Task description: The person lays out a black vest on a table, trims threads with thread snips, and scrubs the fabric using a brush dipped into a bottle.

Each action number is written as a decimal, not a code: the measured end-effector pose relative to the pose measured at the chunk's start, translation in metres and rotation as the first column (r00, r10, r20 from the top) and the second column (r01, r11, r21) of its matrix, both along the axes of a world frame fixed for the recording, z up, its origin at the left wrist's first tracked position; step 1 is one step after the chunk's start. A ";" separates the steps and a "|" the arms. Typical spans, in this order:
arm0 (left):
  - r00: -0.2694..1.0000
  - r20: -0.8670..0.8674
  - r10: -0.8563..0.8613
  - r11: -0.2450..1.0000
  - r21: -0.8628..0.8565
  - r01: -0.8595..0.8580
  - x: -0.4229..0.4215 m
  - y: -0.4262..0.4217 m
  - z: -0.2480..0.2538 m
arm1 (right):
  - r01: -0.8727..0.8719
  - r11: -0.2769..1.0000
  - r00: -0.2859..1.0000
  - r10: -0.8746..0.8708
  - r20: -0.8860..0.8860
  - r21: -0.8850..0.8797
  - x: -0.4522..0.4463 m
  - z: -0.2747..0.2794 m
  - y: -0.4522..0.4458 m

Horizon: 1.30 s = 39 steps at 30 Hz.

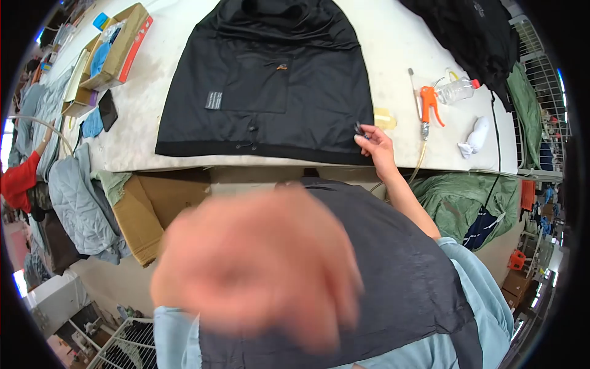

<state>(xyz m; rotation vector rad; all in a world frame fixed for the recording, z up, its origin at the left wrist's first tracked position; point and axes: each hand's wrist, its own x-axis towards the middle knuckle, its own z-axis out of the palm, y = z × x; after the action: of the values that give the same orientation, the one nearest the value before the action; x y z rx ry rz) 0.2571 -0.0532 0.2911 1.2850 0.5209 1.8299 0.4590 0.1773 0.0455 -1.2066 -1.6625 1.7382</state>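
Observation:
A black garment (264, 92) lies spread on the white table, with a pocket panel, a white printed label (214, 100) and an orange mark. At the garment's lower right corner, my right hand (376, 149) is closed, thumb and fingers pinching a small dark tool (359, 130) whose kind is too small to tell. My left hand (258, 258) is raised close to the camera, in front of my dark apron (393, 270). Motion smears its fingers, and it is away from the garment.
An orange air gun (428, 106) on a hose lies right of the garment, near a plastic bottle (456, 91) and a white bundle (475, 136). An open cardboard box (126, 52) stands at left. Dark clothing (470, 37) lies back right. A person in red (21, 181) is far left.

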 end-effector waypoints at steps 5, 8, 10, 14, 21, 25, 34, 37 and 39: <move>0.950 0.142 -0.277 0.950 0.186 0.249 0.032 0.038 0.047 | 0.289 0.951 0.956 -0.292 0.010 0.105 0.011 -0.008 0.089; 0.933 0.180 -0.312 0.947 0.140 0.290 0.047 0.062 0.049 | 0.308 0.941 0.946 -0.318 0.057 0.140 0.016 -0.025 0.139; 0.928 0.197 -0.317 0.947 0.116 0.299 0.056 0.078 0.050 | 0.292 0.930 0.942 -0.320 0.103 0.222 0.020 -0.042 0.169; 0.924 0.229 -0.305 0.952 0.064 0.298 0.074 0.108 0.049 | 0.115 0.756 0.913 -0.336 0.231 0.645 0.022 -0.070 0.214; 0.937 0.282 -0.205 0.979 0.036 0.203 0.104 0.136 0.050 | -0.369 0.335 0.713 -0.495 0.496 0.867 0.064 -0.054 0.260; 0.945 0.297 -0.135 0.991 0.021 0.135 0.118 0.150 0.054 | -0.347 0.583 0.766 -0.277 0.581 0.735 0.068 -0.056 0.290; 0.970 0.212 -0.116 0.986 -0.091 0.137 0.121 0.198 0.042 | 0.272 0.825 0.957 -0.286 -0.048 0.496 0.076 0.063 0.296; 0.974 0.154 -0.166 0.979 -0.089 0.181 0.113 0.209 0.030 | 0.400 0.347 0.823 -0.542 -0.167 0.848 0.120 0.108 0.329; 0.969 0.149 -0.197 0.969 -0.121 0.215 0.108 0.208 0.023 | 0.316 0.361 0.818 -0.573 -0.059 0.877 0.142 0.114 0.348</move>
<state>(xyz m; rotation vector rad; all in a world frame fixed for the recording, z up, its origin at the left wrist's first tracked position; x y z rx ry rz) 0.3653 0.1551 0.3137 1.0723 0.4142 1.6638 0.6007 0.5249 0.1599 -1.1926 -1.7281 0.2358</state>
